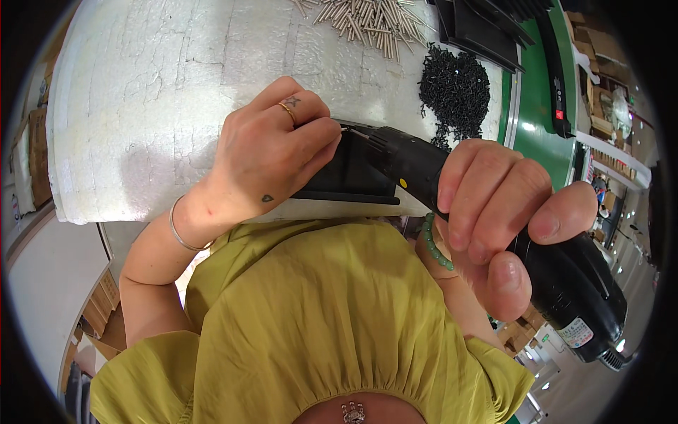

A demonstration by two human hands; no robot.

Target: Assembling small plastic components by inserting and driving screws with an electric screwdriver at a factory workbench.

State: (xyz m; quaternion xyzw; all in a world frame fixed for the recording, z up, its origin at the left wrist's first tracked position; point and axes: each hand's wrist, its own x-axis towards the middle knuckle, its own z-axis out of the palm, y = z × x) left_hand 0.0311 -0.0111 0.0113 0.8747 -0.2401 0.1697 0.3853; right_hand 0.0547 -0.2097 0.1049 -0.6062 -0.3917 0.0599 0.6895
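Observation:
My right hand point(494, 191) is wrapped round a black electric screwdriver point(413, 166), which slants from the lower right up to the left. The thin bit of the screwdriver reaches to the fingertips of my left hand point(282, 141). There, the left fingers are pinched together on what looks like a metal pin point(344, 130); only its silvery end shows. Whether bit and pin touch cannot be made out. Just below lies a flat black panel point(360, 173) with a raised edge, partly hidden by the left hand and the screwdriver.
Beyond my hands, a pile of metal pins point(374, 21) lies on the white foam-covered table point(155, 92). To its right is a heap of small black screws point(455, 92). More black panels point(480, 32) are stacked at the far right, by a green surface point(540, 106).

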